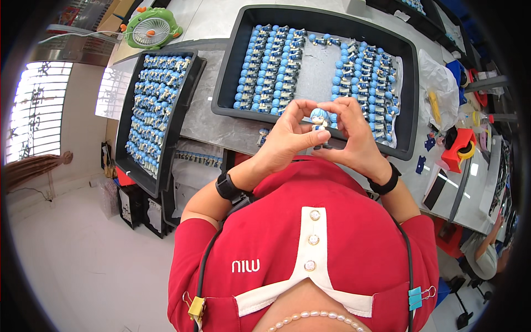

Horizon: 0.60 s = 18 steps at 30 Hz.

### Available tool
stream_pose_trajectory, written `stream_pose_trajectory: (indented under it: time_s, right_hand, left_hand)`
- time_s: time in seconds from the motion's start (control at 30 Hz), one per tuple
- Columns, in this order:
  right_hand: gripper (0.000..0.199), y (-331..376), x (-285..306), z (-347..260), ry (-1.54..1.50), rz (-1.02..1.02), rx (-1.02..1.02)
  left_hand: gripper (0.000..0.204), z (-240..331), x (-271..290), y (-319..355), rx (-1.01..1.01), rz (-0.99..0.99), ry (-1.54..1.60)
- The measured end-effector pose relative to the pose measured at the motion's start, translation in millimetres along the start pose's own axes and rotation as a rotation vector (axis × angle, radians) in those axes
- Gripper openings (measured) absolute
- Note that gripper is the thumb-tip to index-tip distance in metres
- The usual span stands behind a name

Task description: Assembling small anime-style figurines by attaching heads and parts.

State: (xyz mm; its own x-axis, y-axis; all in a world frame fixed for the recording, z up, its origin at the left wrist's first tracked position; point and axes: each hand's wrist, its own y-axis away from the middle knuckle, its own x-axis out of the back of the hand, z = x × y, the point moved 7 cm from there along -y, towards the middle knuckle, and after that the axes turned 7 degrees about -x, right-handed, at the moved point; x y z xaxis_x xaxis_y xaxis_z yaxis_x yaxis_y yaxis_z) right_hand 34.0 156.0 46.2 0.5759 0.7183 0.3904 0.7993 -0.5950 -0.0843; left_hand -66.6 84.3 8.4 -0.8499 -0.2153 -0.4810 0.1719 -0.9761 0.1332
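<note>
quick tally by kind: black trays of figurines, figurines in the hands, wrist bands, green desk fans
black trays of figurines: 2, the big tray and the side tray
held figurine, between left hand and right hand: 1
wrist bands: 2, left and right
green fan: 1
total: 6

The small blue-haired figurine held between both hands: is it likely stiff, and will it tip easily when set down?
The figurine looks like rigid moulded plastic, so probably stiff and light. Its head is large over a narrow body, so it may tip easily; those in the black tray lie flat.

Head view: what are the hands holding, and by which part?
A small blue-haired figurine, held between both hands: left hand and right hand fingertips pinch around its head and upper body; its feet hang free.
</note>
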Motion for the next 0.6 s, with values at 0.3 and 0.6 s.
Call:
stream_pose_trajectory:
  time_s: [0.3,0.6]
  right_hand:
    - [0.066,-1.7,4.1,-4.6,0.011,0.016,0.049]
    - [0.068,-0.2,2.9,8.1,-0.205,0.071,0.036]
  left_hand:
    - [0.042,1.0,-11.2,-1.5,0.109,-0.146,0.383]
    - [0.045,2.4,-15.9,0.6,0.113,-0.169,0.454]
